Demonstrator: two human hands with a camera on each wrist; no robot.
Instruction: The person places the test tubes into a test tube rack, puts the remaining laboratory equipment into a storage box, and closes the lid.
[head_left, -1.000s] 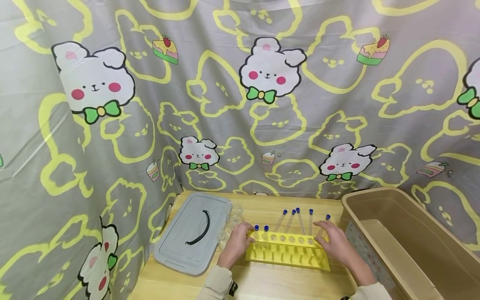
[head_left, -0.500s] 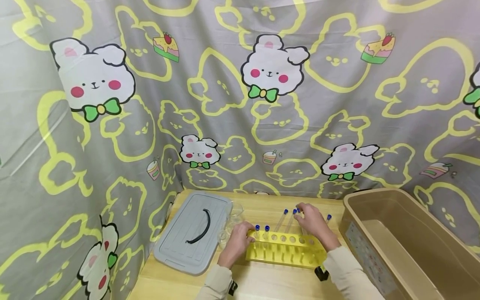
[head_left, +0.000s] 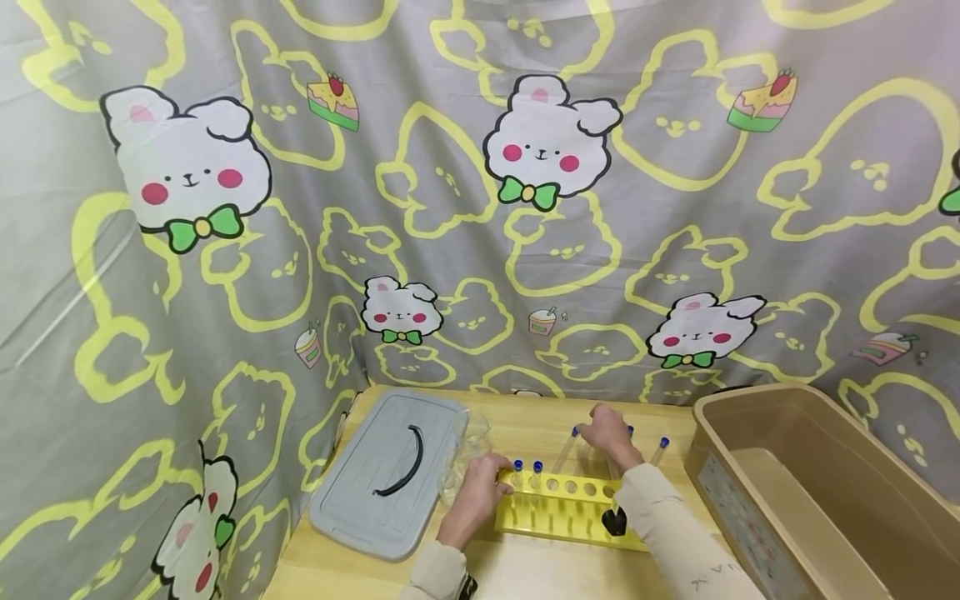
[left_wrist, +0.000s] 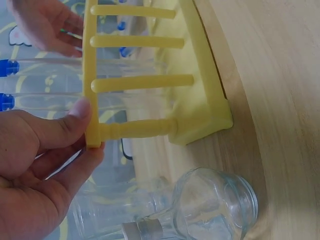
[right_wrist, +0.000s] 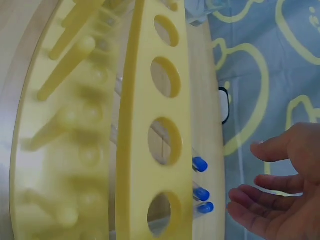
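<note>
A yellow test tube rack (head_left: 555, 527) stands on the table, with two blue-capped test tubes (head_left: 537, 468) upright at its left end. My left hand (head_left: 478, 492) pinches that end of the top bar; in the left wrist view the thumb (left_wrist: 77, 112) lies on the bar, fingers beneath. Behind the rack lie several more blue-capped tubes (right_wrist: 200, 164). My right hand (head_left: 609, 435) hovers over them, partly hiding them in the head view. In the right wrist view the right hand (right_wrist: 280, 190) has loosely spread fingers, apart from the tubes and holding nothing.
Clear glass flasks (left_wrist: 210, 205) stand left of the rack, beside a grey lid (head_left: 386, 475) with a black handle. A brown plastic bin (head_left: 720, 467) is at the right. Patterned cloth (head_left: 450, 208) hangs behind and along the left.
My right hand has left the rack's right end and moved left and away from me, over the tubes lying behind. The left hand has kept its grip on the rack.
</note>
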